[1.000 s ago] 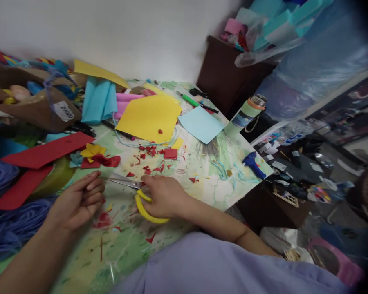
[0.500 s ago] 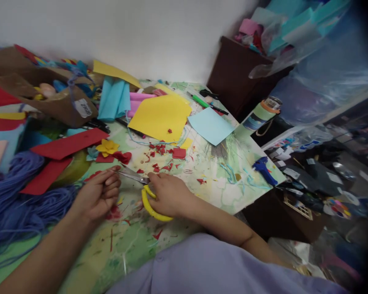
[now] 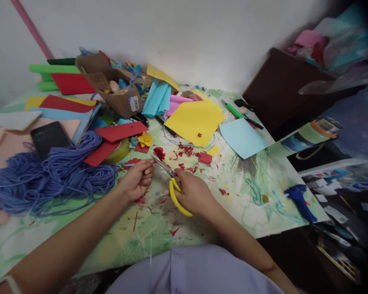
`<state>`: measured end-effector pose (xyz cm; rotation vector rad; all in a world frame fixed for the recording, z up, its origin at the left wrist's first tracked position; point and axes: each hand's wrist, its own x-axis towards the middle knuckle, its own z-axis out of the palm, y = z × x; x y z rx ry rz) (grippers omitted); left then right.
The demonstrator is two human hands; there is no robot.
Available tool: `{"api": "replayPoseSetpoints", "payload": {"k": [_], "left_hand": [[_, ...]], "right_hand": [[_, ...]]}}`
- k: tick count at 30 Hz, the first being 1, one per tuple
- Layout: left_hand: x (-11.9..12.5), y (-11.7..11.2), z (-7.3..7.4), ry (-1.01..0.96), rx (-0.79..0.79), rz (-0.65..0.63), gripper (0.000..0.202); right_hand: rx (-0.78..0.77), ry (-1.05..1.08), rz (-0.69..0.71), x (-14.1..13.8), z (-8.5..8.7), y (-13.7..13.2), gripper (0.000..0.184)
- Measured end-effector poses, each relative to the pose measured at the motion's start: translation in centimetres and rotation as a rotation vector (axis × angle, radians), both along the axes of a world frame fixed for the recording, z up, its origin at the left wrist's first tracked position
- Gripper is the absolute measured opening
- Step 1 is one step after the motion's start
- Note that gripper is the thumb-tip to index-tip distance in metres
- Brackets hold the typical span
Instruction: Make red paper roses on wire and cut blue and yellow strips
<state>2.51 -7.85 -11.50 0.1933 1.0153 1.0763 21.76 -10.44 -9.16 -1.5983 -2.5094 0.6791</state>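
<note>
My right hand [image 3: 194,192] is closed through the yellow handles of a pair of scissors [image 3: 171,183], whose metal blades point up and left over the table. My left hand [image 3: 138,177] is curled right beside the blade tips, its fingers pinched on something small and red that I cannot make out. Small red paper scraps [image 3: 188,153] lie scattered just beyond both hands. A yellow paper flower [image 3: 145,139] and a red paper flower [image 3: 159,152] lie just above my left hand.
A yellow sheet [image 3: 196,118], a light blue sheet [image 3: 242,139] and red strips [image 3: 119,131] cover the table [image 3: 159,228]. Blue yarn [image 3: 52,175] and a black phone [image 3: 47,136] lie left. A blue glue gun [image 3: 299,200] sits near the right edge, a brown cabinet [image 3: 282,90] beyond.
The view swung left, bringing the yarn, phone and foam sheets into sight. My left hand curled up closer to the scissor tips. My right hand kept hold of the scissors.
</note>
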Motion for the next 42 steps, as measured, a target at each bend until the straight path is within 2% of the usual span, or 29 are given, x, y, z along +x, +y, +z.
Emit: {"api": "replayPoseSetpoints", "payload": {"k": [10, 15, 20, 29, 35, 38, 42], "left_hand": [[-0.1, 0.0, -0.4, -0.014, 0.020, -0.002, 0.019], [-0.1, 0.0, -0.4, -0.013, 0.023, 0.007, 0.017], [-0.4, 0.1, -0.2, -0.007, 0.038, 0.044, 0.017], [-0.4, 0.0, 0.1, 0.007, 0.072, 0.114, 0.016], [0.1, -0.5, 0.6, -0.004, 0.097, 0.042, 0.017], [0.4, -0.7, 0.4, -0.001, 0.099, 0.007, 0.017], [0.6, -0.7, 0.1, 0.008, 0.094, -0.018, 0.012]], "right_hand": [[-0.007, 0.012, -0.020, -0.4, -0.4, 0.4, 0.030], [-0.013, 0.033, -0.023, -0.3, -0.4, 0.3, 0.033], [-0.015, 0.027, -0.015, -0.2, -0.3, 0.0, 0.027], [-0.024, 0.004, -0.013, 0.0, -0.3, -0.2, 0.028], [-0.022, 0.012, -0.018, -0.1, -0.1, 0.0, 0.034], [-0.032, 0.026, -0.023, -0.3, 0.0, 0.2, 0.041], [-0.017, 0.045, -0.030, -0.3, -0.1, 0.4, 0.040]]}}
